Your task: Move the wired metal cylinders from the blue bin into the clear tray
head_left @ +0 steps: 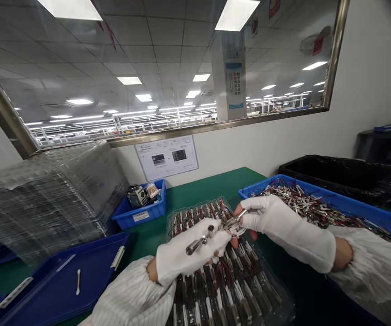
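Here, the left hand is gripping a metal rod in curled gloved fingers, and the palm is hiding the rod's lower end. The right hand is pinching a small shiny part between thumb and forefinger, right at the rod's upper tip. Glare is blurring the spot, so I cannot tell whether the two pieces are touching. Both hands are hovering over a clear tray of wired pieces, whose near end is running off the bottom edge. The right sleeve is covering part of a blue bin heaped with red-wired pieces. At far left, a stack of clear trays is blurring into haze.
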### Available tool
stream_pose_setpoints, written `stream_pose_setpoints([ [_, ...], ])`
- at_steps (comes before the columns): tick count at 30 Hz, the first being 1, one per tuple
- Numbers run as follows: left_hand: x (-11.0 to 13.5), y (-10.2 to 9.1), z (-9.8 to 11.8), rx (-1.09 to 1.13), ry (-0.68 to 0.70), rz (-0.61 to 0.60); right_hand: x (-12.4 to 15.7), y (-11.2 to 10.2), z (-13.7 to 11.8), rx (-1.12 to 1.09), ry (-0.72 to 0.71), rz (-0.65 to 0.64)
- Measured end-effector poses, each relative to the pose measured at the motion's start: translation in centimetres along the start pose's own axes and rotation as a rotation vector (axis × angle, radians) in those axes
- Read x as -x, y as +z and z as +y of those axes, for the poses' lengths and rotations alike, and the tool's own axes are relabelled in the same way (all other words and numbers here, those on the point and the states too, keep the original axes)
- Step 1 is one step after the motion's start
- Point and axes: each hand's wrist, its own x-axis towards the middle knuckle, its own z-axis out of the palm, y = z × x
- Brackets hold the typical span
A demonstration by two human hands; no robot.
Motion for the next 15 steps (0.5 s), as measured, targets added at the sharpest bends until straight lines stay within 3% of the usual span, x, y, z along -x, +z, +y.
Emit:
stream_pose_setpoints([
  [6, -0.1, -0.9, -0.1, 0.021, 0.083, 0.059, 0.1, -1.7, -0.1, 0.280, -0.088, 0.200],
  [10, -0.6, -2.4, -0.5, 0.228, 0.107, 0.166, 1.3, -2.5, 0.3, 0.677, -0.374, 0.386],
  [12, -0.7, -3.3, -0.6, 0.331, 0.102, 0.210, 2.7, -2.4, 0.9, 0.874, -0.530, 0.252],
  [15, -0.6, -4.5, -0.6, 0.458, 0.124, 0.223, 5.3, -1.6, 2.5, 0.968, -0.537, -0.075],
])
